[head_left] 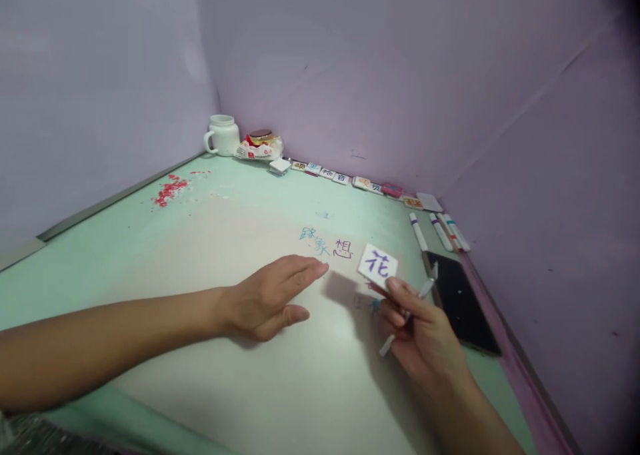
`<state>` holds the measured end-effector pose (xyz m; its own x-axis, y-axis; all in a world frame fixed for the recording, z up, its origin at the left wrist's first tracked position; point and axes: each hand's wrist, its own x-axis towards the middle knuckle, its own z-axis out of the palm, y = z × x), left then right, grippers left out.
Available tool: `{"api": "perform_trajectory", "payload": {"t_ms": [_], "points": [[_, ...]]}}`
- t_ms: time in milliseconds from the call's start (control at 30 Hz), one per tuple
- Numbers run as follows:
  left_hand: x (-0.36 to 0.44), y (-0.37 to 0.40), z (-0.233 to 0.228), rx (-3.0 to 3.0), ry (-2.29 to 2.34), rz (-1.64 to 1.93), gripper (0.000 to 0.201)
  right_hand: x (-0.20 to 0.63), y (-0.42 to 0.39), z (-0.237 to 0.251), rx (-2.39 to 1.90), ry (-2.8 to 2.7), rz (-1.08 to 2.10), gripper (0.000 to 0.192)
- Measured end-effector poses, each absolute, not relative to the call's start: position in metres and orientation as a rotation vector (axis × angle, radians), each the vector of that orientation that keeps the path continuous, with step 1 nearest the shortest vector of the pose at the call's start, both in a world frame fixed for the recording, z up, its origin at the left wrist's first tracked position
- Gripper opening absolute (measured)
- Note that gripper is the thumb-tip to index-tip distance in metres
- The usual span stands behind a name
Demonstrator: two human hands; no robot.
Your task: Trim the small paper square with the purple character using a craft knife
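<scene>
My right hand (420, 332) holds up a small white card (378, 264) with a purple character on it, and a white marker pen (407, 316) runs through the same fingers. My left hand (270, 298) lies flat on the white board (260, 375) with fingers stretched out, holding nothing. Just beyond its fingertips are handwritten characters (326, 244) in blue and dark ink on the board.
A black phone (461, 300) lies right of my right hand. Several marker pens (440, 231) lie near the right wall. A row of small cards (350, 180) lines the back wall. In the far corner stand a white mug (222, 136) and a snack packet (260, 146). Red crumbs (170, 190) lie at left.
</scene>
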<state>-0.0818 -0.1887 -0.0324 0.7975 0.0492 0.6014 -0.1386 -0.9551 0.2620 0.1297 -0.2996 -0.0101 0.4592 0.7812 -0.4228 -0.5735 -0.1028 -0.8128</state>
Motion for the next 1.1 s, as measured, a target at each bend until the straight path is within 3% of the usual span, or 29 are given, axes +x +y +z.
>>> {"api": "perform_trajectory", "payload": {"t_ms": [167,367,467,667,800,933,1100], "points": [[-0.076,-0.201,-0.031,2.813,-0.136,0.654,0.057,0.148,-0.289,-0.017,-1.144,-0.046,1.07,0.029],[-0.11,-0.241,0.007,2.611,-0.441,-0.094,0.064,0.148,-0.288,-0.016,-1.11,0.015,1.073,0.014],[-0.149,-0.236,0.012,2.471,-0.379,-0.339,0.075,0.146,-0.288,-0.017,-1.099,0.016,1.085,0.011],[-0.188,-0.186,-0.006,2.68,-0.132,-0.34,0.074,0.144,-0.288,-0.02,-1.086,-0.01,1.093,0.014],[-0.156,-0.132,-0.015,2.829,0.043,-0.225,0.062,0.141,-0.287,-0.02,-1.1,-0.03,1.078,0.019],[-0.105,-0.087,-0.02,2.873,0.137,-0.029,0.071,0.138,-0.287,-0.017,-1.095,-0.048,1.08,0.02],[-0.068,-0.145,-0.017,2.884,0.365,0.284,0.063,0.151,-0.287,-0.009,-1.061,0.02,1.043,0.01]]}}
